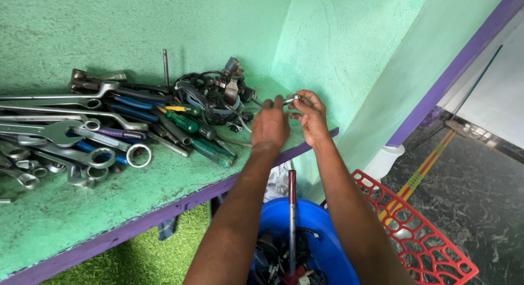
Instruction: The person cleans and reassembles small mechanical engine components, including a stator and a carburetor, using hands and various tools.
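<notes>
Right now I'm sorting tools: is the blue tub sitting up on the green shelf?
No, the blue tub stands below the green shelf, beside a red basket.

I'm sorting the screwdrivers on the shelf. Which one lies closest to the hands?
The dark green-handled screwdriver, at the pile's right end near the shelf edge. It lies just left of the left hand; the lighter green and blue-handled ones lie farther left.

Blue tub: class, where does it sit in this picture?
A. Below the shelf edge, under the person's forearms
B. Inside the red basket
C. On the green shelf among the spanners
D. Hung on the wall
A: the blue tub sits lower than the purple shelf edge, beneath both forearms, beside the red basket, with a long tool standing in it.
</notes>
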